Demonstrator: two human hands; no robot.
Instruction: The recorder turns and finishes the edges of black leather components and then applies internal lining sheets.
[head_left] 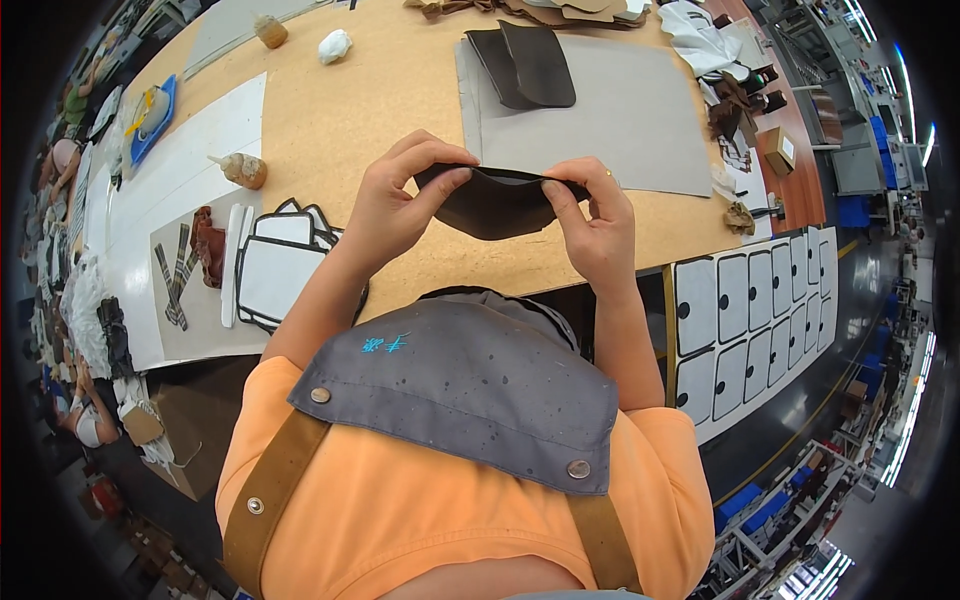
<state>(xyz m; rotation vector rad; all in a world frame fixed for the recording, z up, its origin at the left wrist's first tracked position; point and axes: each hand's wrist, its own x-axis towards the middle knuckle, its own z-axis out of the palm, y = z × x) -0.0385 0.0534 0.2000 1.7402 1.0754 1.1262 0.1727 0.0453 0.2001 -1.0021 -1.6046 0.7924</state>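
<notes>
Between both hands, over the near side of the table, I hold up a dark brown leather pocket piece (497, 208). Its upper edge gapes a little, showing a greyish inside. My left hand (412, 190) pinches one upper corner between thumb and fingers. At the opposite corner my right hand (588, 205) grips the same edge, thumb toward me. Beyond my hands, two similar dark leather pieces (540, 65) overlap on a grey board (630, 120).
White panels with black edging (283, 265) are stacked at the left. Glue bottles (243, 170) stand on the wooden table (340, 110), with a blue tray (153, 120) farther left. On the right, a rack (755, 310) carries rows of white black-edged pieces. Brown scraps (735, 105) lie nearby.
</notes>
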